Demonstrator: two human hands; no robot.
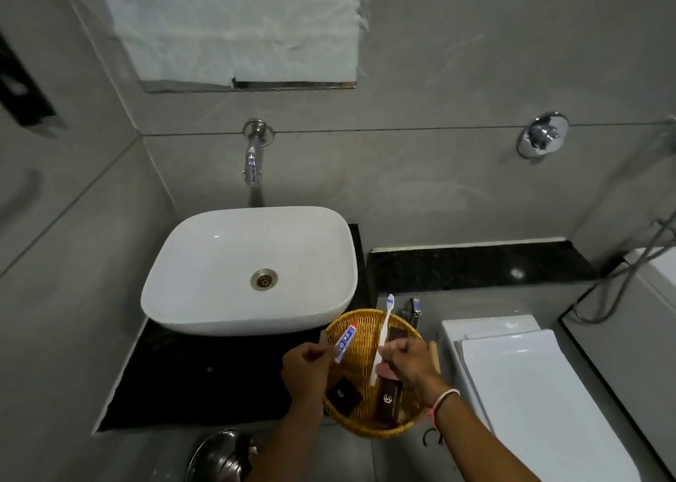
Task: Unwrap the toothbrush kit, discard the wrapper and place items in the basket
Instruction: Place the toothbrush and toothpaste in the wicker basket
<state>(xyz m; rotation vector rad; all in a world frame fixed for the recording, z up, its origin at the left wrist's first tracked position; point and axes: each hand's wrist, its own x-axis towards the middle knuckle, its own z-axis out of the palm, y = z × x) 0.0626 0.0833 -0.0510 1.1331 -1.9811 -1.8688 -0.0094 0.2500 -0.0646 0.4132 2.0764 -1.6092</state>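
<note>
A round wicker basket [360, 331] sits on the counter edge right of the sink. My left hand [306, 366] pinches a small white-and-blue toothpaste tube [344, 343] over the basket's left rim. My right hand [406, 361] grips a white toothbrush [383, 335] by its handle, bristle end pointing away past the basket's far rim. Inside the basket lie a dark square packet [344, 395] and a dark brown box [388, 401]. No wrapper is visible.
A white basin [205, 262] stands on a black counter [190, 372], with a wall tap [253, 160] above. A white toilet cistern and lid [530, 383] lie to the right. A steel bin lid [219, 456] shows below.
</note>
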